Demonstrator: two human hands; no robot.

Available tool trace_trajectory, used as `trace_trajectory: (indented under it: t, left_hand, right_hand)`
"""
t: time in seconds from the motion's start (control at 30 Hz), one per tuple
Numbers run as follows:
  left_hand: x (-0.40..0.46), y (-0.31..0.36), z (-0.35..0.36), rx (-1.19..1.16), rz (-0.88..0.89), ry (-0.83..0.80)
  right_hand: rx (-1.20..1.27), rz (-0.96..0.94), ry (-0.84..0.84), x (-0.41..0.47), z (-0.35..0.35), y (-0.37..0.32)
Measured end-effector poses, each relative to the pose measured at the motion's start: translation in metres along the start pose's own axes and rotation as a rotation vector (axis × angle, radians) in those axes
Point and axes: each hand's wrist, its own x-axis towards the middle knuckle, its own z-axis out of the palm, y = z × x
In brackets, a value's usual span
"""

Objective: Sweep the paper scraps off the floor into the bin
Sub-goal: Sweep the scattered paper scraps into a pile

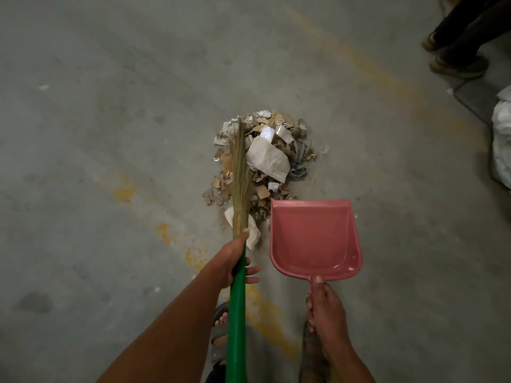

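Note:
A heap of paper scraps (266, 157), white and brown torn pieces, lies on the grey concrete floor at the centre. My left hand (235, 262) grips the green handle of a straw broom (239, 172), whose bristles lie over the left side of the heap. My right hand (325, 308) holds the handle of a pink dustpan (313, 239). The pan is empty and its front lip sits at the heap's near right edge. One white scrap (253, 234) lies apart, just beside my left thumb. No bin is recognisable in view.
Another person's legs and shoes (453, 56) stand at the top right. A white sack or bag (503, 142) sits at the right edge beside a dark wire frame. Worn yellow paint marks (123, 192) cross the floor. My sandalled feet (219, 333) are below the broom handle.

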Motion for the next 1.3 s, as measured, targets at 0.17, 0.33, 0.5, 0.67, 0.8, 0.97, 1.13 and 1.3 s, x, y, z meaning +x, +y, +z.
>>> trace_trajectory:
  t: [0.17,0.33,0.5,0.67,0.8,0.97,1.13,1.3]
  left_hand:
    - [-0.002,-0.013,0.001,-0.115,0.138,0.116]
    - [-0.009,-0.020,0.014,-0.116,0.303,0.214]
    - [0.000,0.003,0.022,0.030,0.493,0.341]
    - [0.051,0.064,0.002,0.273,0.586,0.575]
    - [0.104,0.113,-0.027,0.427,0.438,0.695]
    - [0.123,0.106,-0.027,0.502,0.349,0.563]
    - [0.093,0.019,-0.008,0.357,0.497,0.542]
    - [0.068,-0.071,0.009,0.174,0.486,0.633]
  right_hand:
    - [-0.006,0.008,-0.022,0.014,-0.016,0.001]
    - [-0.079,-0.019,-0.084,0.031,-0.044,-0.005]
    - [-0.189,-0.073,-0.099,0.054,-0.068,-0.009]
    - [-0.194,-0.080,-0.091,0.080,-0.075,0.000]
    - [-0.206,-0.054,-0.073,0.100,-0.072,0.025]
    - [-0.218,-0.031,-0.079,0.104,-0.063,0.047]
    - [-0.146,0.003,-0.114,0.082,-0.059,0.039]
    - [-0.146,0.005,-0.140,0.070,-0.063,0.025]
